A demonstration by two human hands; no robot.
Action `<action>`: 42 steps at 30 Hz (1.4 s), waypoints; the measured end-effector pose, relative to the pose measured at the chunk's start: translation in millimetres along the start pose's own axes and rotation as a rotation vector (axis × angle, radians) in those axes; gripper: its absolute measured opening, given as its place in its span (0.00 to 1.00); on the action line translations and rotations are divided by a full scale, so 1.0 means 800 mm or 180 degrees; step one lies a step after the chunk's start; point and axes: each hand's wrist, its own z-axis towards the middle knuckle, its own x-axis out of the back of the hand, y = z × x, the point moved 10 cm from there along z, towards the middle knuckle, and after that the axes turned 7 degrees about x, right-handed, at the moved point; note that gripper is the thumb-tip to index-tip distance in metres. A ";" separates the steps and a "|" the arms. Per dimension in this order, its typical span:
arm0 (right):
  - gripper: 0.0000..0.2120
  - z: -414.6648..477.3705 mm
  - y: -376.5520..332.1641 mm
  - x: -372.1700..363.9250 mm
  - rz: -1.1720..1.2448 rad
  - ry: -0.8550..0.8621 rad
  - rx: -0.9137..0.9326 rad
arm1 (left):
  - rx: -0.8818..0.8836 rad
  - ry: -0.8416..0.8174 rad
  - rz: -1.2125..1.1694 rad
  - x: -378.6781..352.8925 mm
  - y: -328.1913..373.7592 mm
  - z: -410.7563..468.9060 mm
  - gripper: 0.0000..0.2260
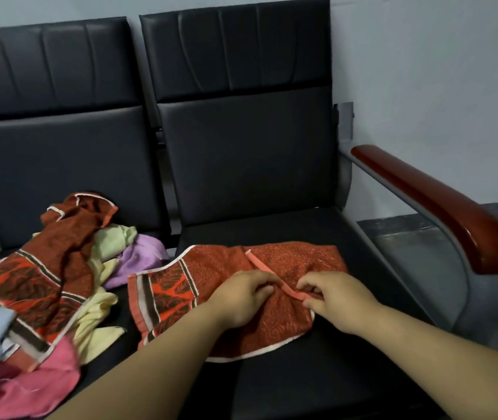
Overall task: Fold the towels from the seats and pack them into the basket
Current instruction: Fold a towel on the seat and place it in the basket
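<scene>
Black padded bench fills the view, two seats side by side against a pale wall. On the left seat sits the loose pile of towels, all unfolded: a red patterned one draped over the top, with lime, lilac, yellow, pink and pale blue ones crumpled under and around it. Over on the right seat lies the red towel, spread flat near the front edge, its patterned band at the left end and its right part doubled over on top. The glossy red-brown armrest runs along the bench's right side. Both hands are down on that towel now: the left hand has its fingers curled into the cloth just beside the fold, and the right hand pinches the pink hem between thumb and fingertips
</scene>
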 end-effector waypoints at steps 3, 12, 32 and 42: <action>0.12 -0.002 0.005 0.003 0.0199 -0.0076 0.0039 | 0.0123 -0.0010 -0.0435 0.005 -0.008 -0.006 0.14; 0.11 -0.009 -0.003 0.059 0.1707 0.0081 -0.0059 | 0.0080 0.0111 -0.1157 0.017 0.013 -0.016 0.10; 0.10 0.009 -0.079 0.133 0.1017 0.0830 0.0606 | -0.0089 0.0002 -0.1466 0.131 0.046 -0.086 0.06; 0.13 0.017 -0.089 0.128 0.0197 0.0432 0.0443 | 0.0392 0.0789 -0.1825 0.178 0.014 -0.101 0.02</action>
